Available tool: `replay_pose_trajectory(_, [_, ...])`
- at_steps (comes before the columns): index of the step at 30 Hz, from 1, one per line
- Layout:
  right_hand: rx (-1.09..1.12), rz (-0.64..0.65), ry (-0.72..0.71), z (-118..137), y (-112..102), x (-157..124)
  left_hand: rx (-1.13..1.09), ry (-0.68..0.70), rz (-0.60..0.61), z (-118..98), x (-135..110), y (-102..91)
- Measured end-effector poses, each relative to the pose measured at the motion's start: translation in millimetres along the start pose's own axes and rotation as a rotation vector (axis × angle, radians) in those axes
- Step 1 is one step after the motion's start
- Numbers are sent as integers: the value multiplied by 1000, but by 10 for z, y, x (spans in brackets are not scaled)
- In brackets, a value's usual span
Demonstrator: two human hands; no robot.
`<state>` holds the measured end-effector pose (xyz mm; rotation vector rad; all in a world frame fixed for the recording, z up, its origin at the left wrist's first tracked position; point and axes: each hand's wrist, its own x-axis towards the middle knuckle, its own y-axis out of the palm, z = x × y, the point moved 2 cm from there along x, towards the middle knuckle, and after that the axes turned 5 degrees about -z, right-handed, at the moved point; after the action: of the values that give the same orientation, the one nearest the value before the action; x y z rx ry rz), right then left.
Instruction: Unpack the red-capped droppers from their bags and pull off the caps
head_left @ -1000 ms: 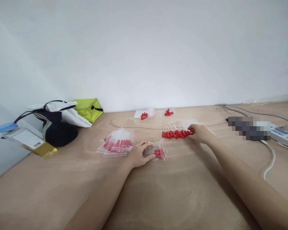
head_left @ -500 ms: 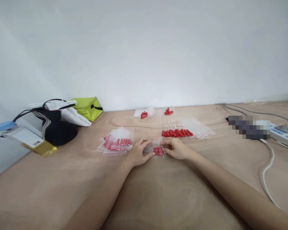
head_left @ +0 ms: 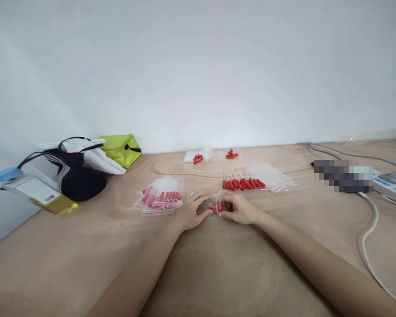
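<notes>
I judge the clear bag (head_left: 217, 203), nearside of the red-tipped sticks (head_left: 242, 183), light, limp and slippery, best taken by body and mouth, where left hand (head_left: 192, 212) and right hand (head_left: 240, 208) hold it.

Slim, smooth-outlined bare L hand (head_left: 192, 213) & matching bare R hand (head_left: 240, 209), both w/ slender, rounded fingers (head_left: 199, 196). Bare L forearm (head_left: 141, 268): long, plain, narrow at the wrist, widening twd the bottom edge of the view. Bare R forearm (head_left: 303, 251): similar build, smooth taper, widening twd the lower R corner, w/ soft shading along its underside. Both bare all the way to where the view cuts off. L thumb (head_left: 205, 215) slim w/ blunt tip; R thumb (head_left: 227, 215) approx. same. Nails & other fine detail too small/blurred to tell; some R fingertips pt. hidden.
</notes>
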<state>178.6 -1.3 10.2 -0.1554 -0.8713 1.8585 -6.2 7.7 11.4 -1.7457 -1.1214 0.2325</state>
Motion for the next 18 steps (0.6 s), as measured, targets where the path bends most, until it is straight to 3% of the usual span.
replay_pose_trajectory(8, [14, -113, -118, 16, 57, -29, 32, -29, 0, 41, -15, 21])
replay_pose_trajectory(11, [164, -119, -4, -39, 86, -14, 27, -20, -4, 46, -12, 25])
replay_pose_trajectory(18, [616, -163, 413, -157, 48, 19, 41, -29, 44, 39, -9, 23])
